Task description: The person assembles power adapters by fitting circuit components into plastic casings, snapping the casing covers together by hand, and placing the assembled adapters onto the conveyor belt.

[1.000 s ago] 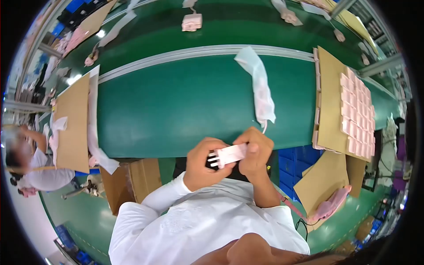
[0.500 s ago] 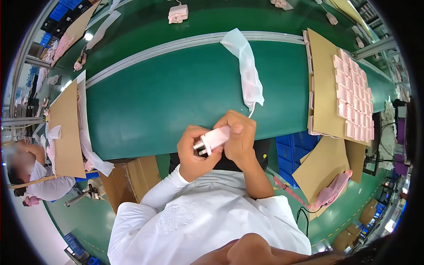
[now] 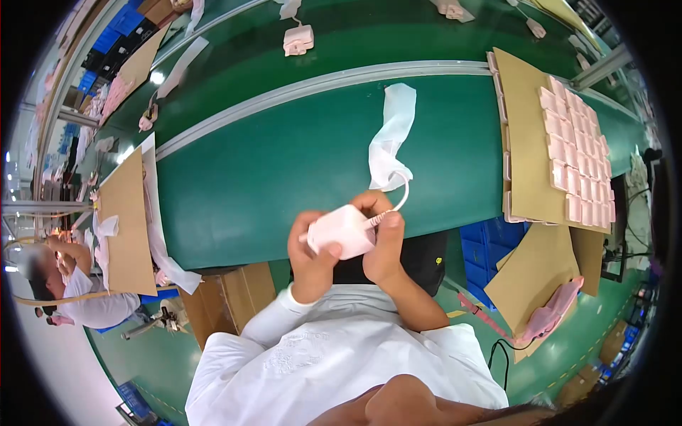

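A pale pink power adapter is held in front of my body, its broad side facing up. My left hand grips its left end, thumb lying across the near side. The pins are mostly hidden at that end. At the other end, my right hand is closed around the adapter's corner and the base of its cable, with the thumb beside the ribbed strain relief. From there the white cable curves up to a thin white wrapping sleeve lying on the green work surface.
To the right, a cardboard sheet stands beside rows of pink casings. Blue crates sit below. Another cardboard panel borders the left side, with a seated person beyond. Across the metal rail lies another adapter.
The adapter has been turned: its pins faced outward before, and now its broad side and cable end show. The wrapping sleeve has shifted and bent, and the cable now loops visibly.
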The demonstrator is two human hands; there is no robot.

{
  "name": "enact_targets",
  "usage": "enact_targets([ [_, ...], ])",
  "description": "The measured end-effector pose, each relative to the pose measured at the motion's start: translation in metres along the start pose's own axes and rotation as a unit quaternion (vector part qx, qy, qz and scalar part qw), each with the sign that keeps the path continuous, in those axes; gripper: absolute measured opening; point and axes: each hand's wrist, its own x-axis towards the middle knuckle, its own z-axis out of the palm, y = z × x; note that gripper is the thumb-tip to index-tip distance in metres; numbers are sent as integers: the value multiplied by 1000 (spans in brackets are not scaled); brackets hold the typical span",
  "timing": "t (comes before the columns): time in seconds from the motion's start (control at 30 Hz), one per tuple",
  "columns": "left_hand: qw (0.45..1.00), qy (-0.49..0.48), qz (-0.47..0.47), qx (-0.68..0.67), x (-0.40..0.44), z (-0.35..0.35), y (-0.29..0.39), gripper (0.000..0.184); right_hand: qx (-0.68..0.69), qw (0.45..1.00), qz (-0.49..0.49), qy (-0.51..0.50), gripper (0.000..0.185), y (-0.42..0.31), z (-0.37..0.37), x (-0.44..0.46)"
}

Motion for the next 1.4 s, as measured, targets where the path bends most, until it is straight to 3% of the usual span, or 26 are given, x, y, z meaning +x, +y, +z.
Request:
enact_targets([
  [0.07, 973, -6, 164, 161, -8, -1, -4, 54, 64, 998, 4, 5, 77, 10, -4, 1],
  [0.13, 943, -29, 269, 193, -4, 4, -6, 53, 141, 989, 35, 4, 79, 4, -1, 1],
  [0.33, 880, -95, 328, 328, -9, 5, -4, 56, 209, 978, -5, 14, 79, 5, -4, 2],
  [0.43, 878, -69, 339, 330, -9, 3, -12, 57, 184, 983, -14, 25, 76, 26, -10, 5],
  [0.5, 915, -35, 272, 297, -16, 0, -27, 57, 192, 978, 20, 81, 74, 38, -10, -1],
  [0.53, 898, -33, 304, 317, -13, 4, -20, 56, 218, 968, 55, 114, 72, 47, -14, -3],
  [0.57, 905, -28, 269, 329, -15, 4, -17, 54, 219, 975, -1, 45, 70, 56, -20, 4],
  [0.6, 922, -53, 241, 297, -13, 4, -7, 55, 241, 968, 17, 60, 72, 59, -22, 5],
  [0.67, 937, -61, 165, 303, -16, 5, 7, 53, 137, 989, -53, 14, 74, 43, -16, 15],
  [0.77, 927, -62, 157, 336, -8, -5, 12, 47, 81, 996, -10, -20, 75, 31, -15, 22],
  [0.87, 993, -66, -44, 84, 5, -25, 11, 42, -58, 998, -5, -17, 75, 22, -9, 15],
  [0.93, 962, -40, -226, -148, 19, -36, 36, 38, -143, 986, -23, -80, 50, 11, -23, 15],
  [1.0, 952, -91, -215, -196, 44, -60, 36, 39, -221, 971, -42, -83, 33, 1, -26, 12],
  [1.03, 964, -78, -194, -164, 58, -58, 53, 39, -188, 981, 15, -47, 18, 9, -35, 12],
  [1.13, 987, -46, -123, -90, 118, -51, 110, 37, -191, 981, 4, -44, 12, 18, -49, 13],
  [1.2, 998, -28, -28, -44, 168, -42, 142, 35, -209, 975, -40, -66, 8, 13, -46, 13],
  [1.33, 977, 78, 198, 6, 256, -14, 170, 36, -242, 966, -56, -77, 6, 3, -42, 10],
  [1.4, 960, 90, 260, 44, 295, -14, 165, 34, -266, 959, -66, -66, 7, 7, -41, 9],
])
